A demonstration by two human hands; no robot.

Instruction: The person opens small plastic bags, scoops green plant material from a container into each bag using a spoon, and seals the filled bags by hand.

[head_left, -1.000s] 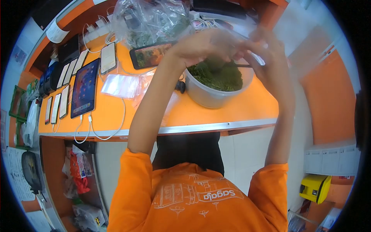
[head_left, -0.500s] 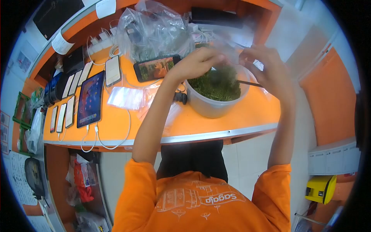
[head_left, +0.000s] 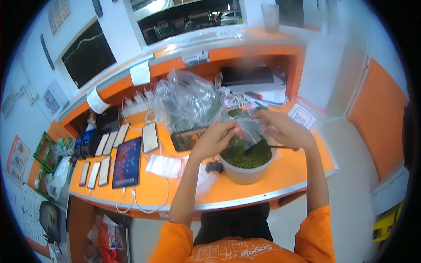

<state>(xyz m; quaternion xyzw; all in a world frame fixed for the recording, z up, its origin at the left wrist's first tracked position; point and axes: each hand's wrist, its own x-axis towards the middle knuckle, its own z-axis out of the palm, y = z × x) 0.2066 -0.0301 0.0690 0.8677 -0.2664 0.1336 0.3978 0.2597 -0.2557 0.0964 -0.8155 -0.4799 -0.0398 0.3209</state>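
Observation:
A round translucent plastic tub [head_left: 243, 176] stands near the table's front edge, filled with shredded green plant material [head_left: 247, 160]. Over it, my left hand [head_left: 218, 139] and my right hand [head_left: 285, 129] pinch a small clear plastic bag [head_left: 251, 133] from either side. Some green seems to show through the bag, but how much is inside I cannot tell. A dark flat-bladed utensil [head_left: 255, 146] rests in the tub, its handle reaching over the rim under my right hand. Left of the tub lie small clear bags [head_left: 164, 166] and a small black object [head_left: 214, 167].
Behind the tub sits a large clear plastic bag [head_left: 188, 103]. A phone [head_left: 186, 139] playing video leans near it. Several more phones [head_left: 150, 137], a tablet [head_left: 127, 163] and white charging cables [head_left: 168, 197] cover the left side. A printed plastic packet [head_left: 303, 116] lies back right.
My view has tilted up, showing more of the counter's back and the window. Both hands stay over the tub, with the small bag now more visible between them.

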